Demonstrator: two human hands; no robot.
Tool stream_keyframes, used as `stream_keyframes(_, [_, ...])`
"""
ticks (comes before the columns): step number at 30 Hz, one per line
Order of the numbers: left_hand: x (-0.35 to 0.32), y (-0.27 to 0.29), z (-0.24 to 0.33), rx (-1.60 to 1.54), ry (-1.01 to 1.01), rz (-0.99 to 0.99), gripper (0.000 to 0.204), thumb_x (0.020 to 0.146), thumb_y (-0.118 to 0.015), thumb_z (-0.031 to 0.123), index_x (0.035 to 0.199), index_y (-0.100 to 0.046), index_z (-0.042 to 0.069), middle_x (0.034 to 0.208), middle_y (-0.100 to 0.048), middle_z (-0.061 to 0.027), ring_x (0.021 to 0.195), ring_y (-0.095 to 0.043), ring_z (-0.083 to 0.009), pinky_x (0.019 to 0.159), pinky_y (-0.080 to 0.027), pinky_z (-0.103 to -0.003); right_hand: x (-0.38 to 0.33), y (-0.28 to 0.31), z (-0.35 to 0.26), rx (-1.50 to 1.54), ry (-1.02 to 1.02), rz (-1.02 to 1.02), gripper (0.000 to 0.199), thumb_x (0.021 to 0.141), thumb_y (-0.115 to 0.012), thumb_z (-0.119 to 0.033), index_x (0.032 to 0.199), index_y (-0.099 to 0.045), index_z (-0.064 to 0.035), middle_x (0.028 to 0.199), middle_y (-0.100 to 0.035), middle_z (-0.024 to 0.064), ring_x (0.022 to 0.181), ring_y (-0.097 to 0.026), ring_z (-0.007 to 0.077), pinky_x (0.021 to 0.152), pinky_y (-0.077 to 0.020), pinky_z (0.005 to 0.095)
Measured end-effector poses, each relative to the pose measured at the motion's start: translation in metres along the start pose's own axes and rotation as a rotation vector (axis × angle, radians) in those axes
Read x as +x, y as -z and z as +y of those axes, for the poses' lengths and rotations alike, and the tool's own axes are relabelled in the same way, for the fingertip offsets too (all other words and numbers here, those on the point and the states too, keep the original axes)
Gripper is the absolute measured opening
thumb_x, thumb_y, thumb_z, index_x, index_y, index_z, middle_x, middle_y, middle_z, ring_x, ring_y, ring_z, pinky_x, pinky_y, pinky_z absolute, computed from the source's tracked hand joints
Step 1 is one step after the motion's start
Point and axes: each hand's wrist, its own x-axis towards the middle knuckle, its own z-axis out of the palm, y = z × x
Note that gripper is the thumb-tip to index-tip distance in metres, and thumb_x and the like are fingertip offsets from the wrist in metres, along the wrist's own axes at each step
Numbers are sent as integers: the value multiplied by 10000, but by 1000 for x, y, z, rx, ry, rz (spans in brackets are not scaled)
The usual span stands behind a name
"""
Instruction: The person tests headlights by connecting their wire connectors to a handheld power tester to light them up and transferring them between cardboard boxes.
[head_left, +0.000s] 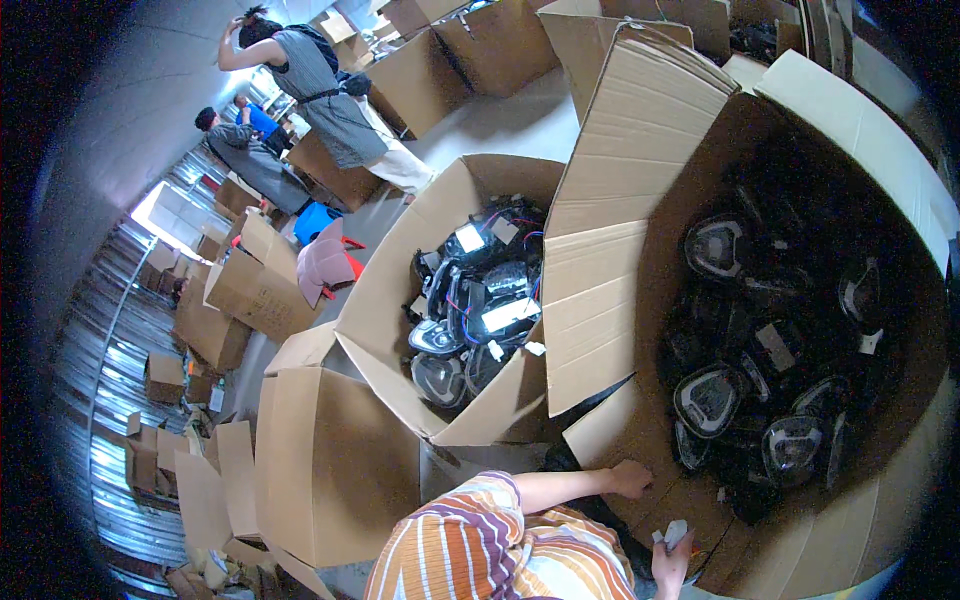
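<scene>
My left hand [630, 478] is closed at the near flap of a large cardboard box [590, 270]; whether anything is in its fingers is hidden. Lower down, my right hand [672, 568] holds a small whitish, translucent piece [675, 534] between thumb and fingers, too small to name. A thin orange strand shows beside that hand. Inside the large box, in shadow, lie several black lamp-like housings [708, 398] with clear lenses. Both hands are at the box's near side, apart from the housings.
Beside the large box stands an open carton [400, 290] of similar black housings [500, 290] with coloured wires. Another open carton [345, 470] is close to my left. Farther off are stacked cartons [265, 280], a pink seat [328, 262] and several people, one [325, 95] in a grey garment with raised arms.
</scene>
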Motion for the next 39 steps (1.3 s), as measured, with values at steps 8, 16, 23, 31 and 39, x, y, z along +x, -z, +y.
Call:
stream_keyframes(8, [-2,37,41,175,30,-64,246,662,-426,239,685,-543,25,683,-527,-176,663,-514,-316,573,-417,-405,0,4,0,81,-76,-13,560,609,-452,-18,1108,-209,47,1060,-356,199,1017,-340,258,828,-277,295])
stream_keyframes(16, [0,39,42,160,78,-142,206,618,-449,202,700,-533,32,680,-531,-159,662,-516,-309,567,-419,-399,2,0,7,162,-11,-30,547,605,-435,-2,1105,-219,41,1044,-361,172,991,-356,237,807,-292,275])
stream_keyframes(23, [-1,28,31,240,-6,-106,200,585,-463,176,701,-531,29,669,-531,-157,645,-519,-304,540,-422,-403,0,2,3,40,-30,-27,541,610,-442,-30,1102,-226,32,1037,-376,185,990,-367,259,801,-299,296])
stream_keyframes(31, [2,23,27,208,-11,-93,214,602,-458,194,703,-535,21,670,-533,-163,652,-519,-306,551,-419,-407,5,-6,25,232,29,9,449,612,-447,1,1032,-290,28,983,-401,156,928,-400,226,768,-324,281])
stream_keyframes(39, [4,16,24,217,65,-91,246,647,-443,259,695,-546,41,665,-534,-164,639,-520,-313,553,-418,-414,5,-4,15,312,54,-42,409,602,-418,44,995,-304,26,953,-387,126,890,-392,187,760,-328,265])
